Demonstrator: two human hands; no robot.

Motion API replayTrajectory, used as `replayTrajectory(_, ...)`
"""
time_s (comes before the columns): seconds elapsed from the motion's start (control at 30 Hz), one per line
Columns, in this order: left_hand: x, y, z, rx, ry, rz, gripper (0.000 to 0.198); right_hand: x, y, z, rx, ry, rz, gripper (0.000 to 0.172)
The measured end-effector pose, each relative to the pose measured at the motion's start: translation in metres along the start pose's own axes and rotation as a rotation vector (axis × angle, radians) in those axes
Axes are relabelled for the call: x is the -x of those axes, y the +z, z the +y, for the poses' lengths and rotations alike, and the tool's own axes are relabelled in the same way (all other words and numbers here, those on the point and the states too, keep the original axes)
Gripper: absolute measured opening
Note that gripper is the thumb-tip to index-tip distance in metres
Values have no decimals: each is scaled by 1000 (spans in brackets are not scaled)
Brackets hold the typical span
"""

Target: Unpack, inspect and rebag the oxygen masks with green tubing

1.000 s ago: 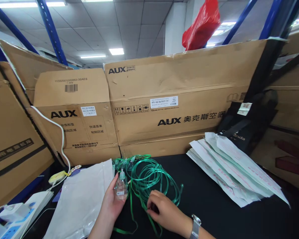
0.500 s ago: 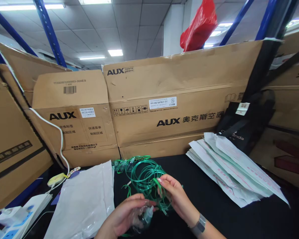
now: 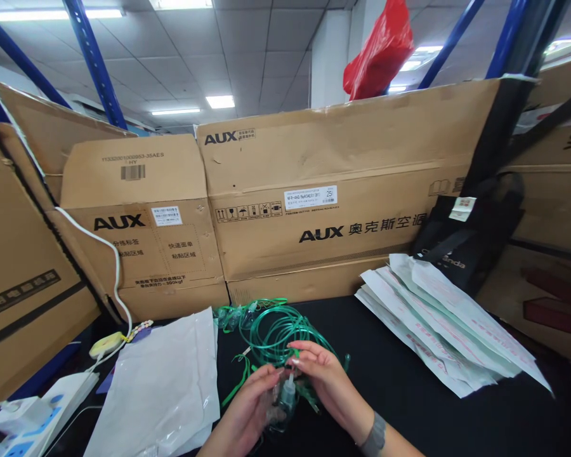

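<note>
A white bag (image 3: 164,374) lies at nine o'clock from the clear mask (image 3: 287,398), which the left hand (image 3: 249,406) grips. Coiled green tubing (image 3: 269,335) sits at the mask's twelve o'clock. At two o'clock the right hand (image 3: 327,379) pinches a green strap (image 3: 296,353); beyond it lie stacked white envelopes (image 3: 438,327).

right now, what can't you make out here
All in the head view:
Whether the right hand pinches anything: its fingers hide that.
Green tubing: coils partly hidden behind that hand.
Clear container: outline blurred against the dark tabletop.
Power strip: cut off by the bottom edge.
White label on the large box: smallest print too tiny to read.
</note>
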State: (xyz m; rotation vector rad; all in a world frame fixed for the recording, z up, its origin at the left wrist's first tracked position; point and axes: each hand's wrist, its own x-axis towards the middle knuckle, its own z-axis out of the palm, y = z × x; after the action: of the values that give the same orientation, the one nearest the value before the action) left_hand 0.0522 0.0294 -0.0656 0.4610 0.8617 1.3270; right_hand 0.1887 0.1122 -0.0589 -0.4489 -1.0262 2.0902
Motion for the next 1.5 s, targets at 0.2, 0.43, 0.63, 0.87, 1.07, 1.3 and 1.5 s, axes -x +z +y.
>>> replayTrajectory(0.2,1,8,3,-112,-44,48,17,-9,-18,-28,-328,-12,76,26)
replayTrajectory(0.43,-2,6,4,-110,-27,158,18,-12,-36,-60,-387,-203,205,22)
replayTrajectory(0.63,-4,-1,12,-102,44,215,20,-13,-47,-67,-398,-256,235,32)
replayTrajectory(0.87,-2,-1,13,-111,79,232,20,-14,-59,-77,-390,-282,246,35)
replayTrajectory(1.07,-5,-1,12,-112,75,213,26,-11,-63,-89,-262,-413,299,33)
replayTrajectory(1.3,0,0,9,-83,238,-50,21,-11,-50,-81,-221,-371,242,19)
replayTrajectory(1.5,1,4,5,-41,189,-141,20,-3,-20,-44,199,-51,-28,28)
